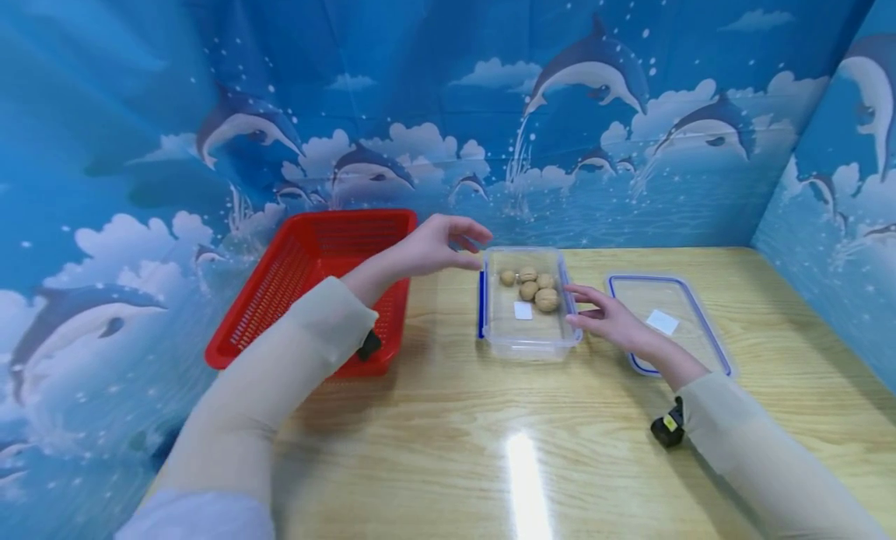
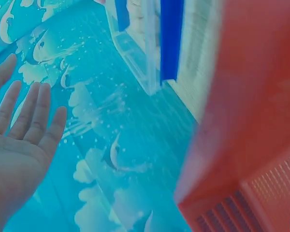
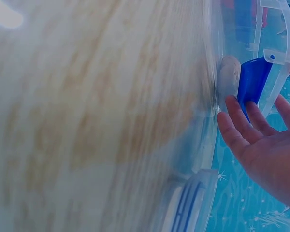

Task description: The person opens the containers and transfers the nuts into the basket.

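Clear plastic container (image 1: 530, 334) sits mid-table on the wood tabletop (image 1: 490, 447), w/ approx four walnuts (image 1: 535, 287) clustered at its far end and a small white packet (image 1: 523, 310) nearer the front. Right hand (image 1: 607, 316) is flat against the container's right wall, fingers straight and together, gripping nothing; the wrist view shows the fingertips (image 3: 237, 123) just at the blue latch (image 3: 253, 84), so it's steadying or nudging rather than clamping. Left hand (image 1: 434, 248) hovers above the gap btwn the red basket (image 1: 315, 291) and the container's far left corner, fingers loosely spread and relaxed, palm empty, not touching anything; wrist view confirms an open palm (image 2: 19, 145) w/ nothing in it. Container's lid (image 1: 668, 322) lies flat to the right, just beside the right hand and apart from the box. Judgement: the step in hand looks like reaching into the box for a walnut while the other hand braces it. To do that well, keep the right hand pressing the wall so the light box doesn't slide, bring the left down from above at the far end, and pinch one nut w/ thumb and two fingers instead of raking, since round shells roll away easily.
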A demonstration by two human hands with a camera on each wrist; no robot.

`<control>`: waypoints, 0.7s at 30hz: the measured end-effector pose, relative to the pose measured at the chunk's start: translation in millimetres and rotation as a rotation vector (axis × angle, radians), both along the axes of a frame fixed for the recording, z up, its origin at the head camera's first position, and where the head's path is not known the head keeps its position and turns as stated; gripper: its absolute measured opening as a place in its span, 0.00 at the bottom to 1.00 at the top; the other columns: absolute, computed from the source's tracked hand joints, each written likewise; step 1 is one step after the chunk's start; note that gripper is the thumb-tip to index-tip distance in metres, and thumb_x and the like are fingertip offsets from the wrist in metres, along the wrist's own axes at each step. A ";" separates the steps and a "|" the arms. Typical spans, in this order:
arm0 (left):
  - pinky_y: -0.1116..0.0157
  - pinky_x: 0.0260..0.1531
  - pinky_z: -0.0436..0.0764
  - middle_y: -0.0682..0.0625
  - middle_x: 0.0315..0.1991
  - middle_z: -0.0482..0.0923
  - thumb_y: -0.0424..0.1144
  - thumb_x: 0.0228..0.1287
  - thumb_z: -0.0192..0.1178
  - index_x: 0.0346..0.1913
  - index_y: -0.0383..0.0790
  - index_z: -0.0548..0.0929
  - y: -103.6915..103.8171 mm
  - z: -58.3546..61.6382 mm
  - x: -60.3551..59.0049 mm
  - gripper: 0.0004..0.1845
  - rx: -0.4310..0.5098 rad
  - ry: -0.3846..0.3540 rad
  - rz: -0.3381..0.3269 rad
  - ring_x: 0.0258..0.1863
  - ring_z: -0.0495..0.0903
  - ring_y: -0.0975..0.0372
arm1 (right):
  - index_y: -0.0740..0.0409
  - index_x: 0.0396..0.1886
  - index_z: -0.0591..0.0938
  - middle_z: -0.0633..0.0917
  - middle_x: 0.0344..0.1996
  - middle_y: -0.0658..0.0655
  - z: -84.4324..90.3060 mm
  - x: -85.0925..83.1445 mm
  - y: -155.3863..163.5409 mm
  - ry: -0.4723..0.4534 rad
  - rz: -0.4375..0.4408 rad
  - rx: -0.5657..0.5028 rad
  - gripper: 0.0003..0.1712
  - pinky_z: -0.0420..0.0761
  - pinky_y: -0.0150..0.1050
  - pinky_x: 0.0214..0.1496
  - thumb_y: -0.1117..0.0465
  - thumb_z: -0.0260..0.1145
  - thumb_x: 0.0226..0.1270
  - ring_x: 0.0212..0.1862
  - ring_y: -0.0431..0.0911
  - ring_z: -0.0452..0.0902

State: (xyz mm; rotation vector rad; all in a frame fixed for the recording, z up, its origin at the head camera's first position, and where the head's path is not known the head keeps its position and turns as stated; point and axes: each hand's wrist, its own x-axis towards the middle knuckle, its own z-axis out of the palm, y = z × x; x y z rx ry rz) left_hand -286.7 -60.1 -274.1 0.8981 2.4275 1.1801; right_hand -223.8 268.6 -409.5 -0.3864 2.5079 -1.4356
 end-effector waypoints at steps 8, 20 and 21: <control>0.65 0.46 0.80 0.47 0.57 0.77 0.32 0.62 0.66 0.60 0.40 0.78 36.4 -14.1 -17.5 0.22 0.008 -0.014 -0.079 0.53 0.78 0.55 | 0.61 0.76 0.53 0.57 0.68 0.76 -1.8 -0.6 0.0 0.011 0.002 -0.006 0.39 0.71 0.58 0.60 0.55 0.59 0.74 0.64 0.70 0.63; 0.64 0.49 0.80 0.44 0.59 0.76 0.29 0.60 0.67 0.61 0.40 0.77 72.5 -50.6 -30.9 0.25 -0.008 -0.080 -0.038 0.55 0.77 0.52 | 0.61 0.76 0.53 0.56 0.68 0.77 -1.2 -1.5 0.5 -0.010 0.005 -0.016 0.39 0.71 0.59 0.60 0.54 0.59 0.74 0.64 0.71 0.62; 0.63 0.49 0.79 0.43 0.59 0.76 0.29 0.60 0.67 0.61 0.39 0.77 74.4 -53.7 -31.2 0.25 -0.007 -0.086 -0.037 0.56 0.77 0.51 | 0.61 0.76 0.53 0.56 0.68 0.77 -1.1 -1.5 0.6 -0.009 0.004 -0.013 0.39 0.71 0.59 0.60 0.54 0.59 0.74 0.64 0.71 0.62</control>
